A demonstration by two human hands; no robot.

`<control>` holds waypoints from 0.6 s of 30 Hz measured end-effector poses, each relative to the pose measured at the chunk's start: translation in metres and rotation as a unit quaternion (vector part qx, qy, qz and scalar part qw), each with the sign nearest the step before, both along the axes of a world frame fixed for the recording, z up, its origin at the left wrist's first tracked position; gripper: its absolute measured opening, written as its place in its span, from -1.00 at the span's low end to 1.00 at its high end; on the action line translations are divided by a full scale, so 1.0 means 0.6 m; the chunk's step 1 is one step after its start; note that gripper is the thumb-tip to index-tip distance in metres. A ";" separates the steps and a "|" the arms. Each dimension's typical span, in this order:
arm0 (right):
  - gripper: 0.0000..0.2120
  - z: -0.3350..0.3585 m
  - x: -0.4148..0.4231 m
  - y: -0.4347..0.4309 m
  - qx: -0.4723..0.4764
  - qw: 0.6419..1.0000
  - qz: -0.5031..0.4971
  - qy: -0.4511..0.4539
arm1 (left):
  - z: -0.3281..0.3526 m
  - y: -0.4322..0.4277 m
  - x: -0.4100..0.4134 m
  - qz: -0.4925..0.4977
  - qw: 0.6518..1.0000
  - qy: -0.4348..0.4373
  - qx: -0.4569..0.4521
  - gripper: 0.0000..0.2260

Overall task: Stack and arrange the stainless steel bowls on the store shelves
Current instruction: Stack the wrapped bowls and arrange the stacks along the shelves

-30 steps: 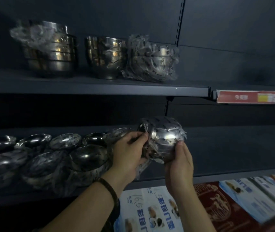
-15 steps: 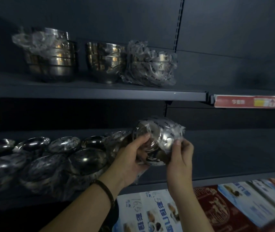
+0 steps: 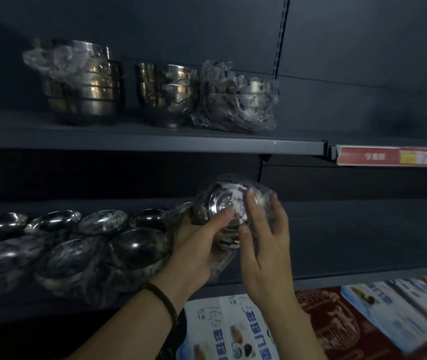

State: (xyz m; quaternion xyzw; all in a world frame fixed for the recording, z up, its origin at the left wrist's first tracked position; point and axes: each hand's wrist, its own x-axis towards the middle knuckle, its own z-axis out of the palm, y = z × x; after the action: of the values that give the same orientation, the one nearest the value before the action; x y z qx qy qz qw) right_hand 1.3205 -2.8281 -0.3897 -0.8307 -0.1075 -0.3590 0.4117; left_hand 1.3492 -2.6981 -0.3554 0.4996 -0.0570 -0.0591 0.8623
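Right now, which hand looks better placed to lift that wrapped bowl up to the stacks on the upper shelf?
Probably the left hand: it cups the wrapped bowl from below, while the right hand only touches it with straight fingers.

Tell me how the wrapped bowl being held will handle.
Probably slippery: the wrapped bowl is glossy steel under loose, crinkled plastic that may slide in the grip. Likely rigid and light; the left hand holds it from below. Its rounded wall could roll if laid sideways.
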 end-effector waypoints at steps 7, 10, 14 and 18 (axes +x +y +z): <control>-0.43 -0.010 0.005 0.011 0.013 1.000 0.004 -0.020 | -0.012 0.001 -0.002 -0.029 0.999 -0.016 -0.037 -0.60; -0.56 -0.015 0.015 0.006 0.077 0.996 -0.008 -0.050 | -0.017 0.002 -0.001 -0.027 0.999 -0.016 -0.041 -0.70; -0.61 -0.030 0.026 0.016 0.129 0.986 -0.021 -0.103 | -0.025 0.002 0.005 -0.008 0.999 -0.006 -0.034 -0.71; -0.59 -0.038 0.030 0.025 0.106 0.975 -0.081 -0.177 | -0.021 -0.006 0.005 0.008 0.999 -0.020 -0.042 -0.74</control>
State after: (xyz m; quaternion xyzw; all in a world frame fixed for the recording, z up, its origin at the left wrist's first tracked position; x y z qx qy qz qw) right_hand 1.3388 -2.8129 -0.4125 -0.7113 -0.0723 -0.5421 0.4414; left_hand 1.3525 -2.7019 -0.3682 0.4648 -0.0730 -0.0400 0.8815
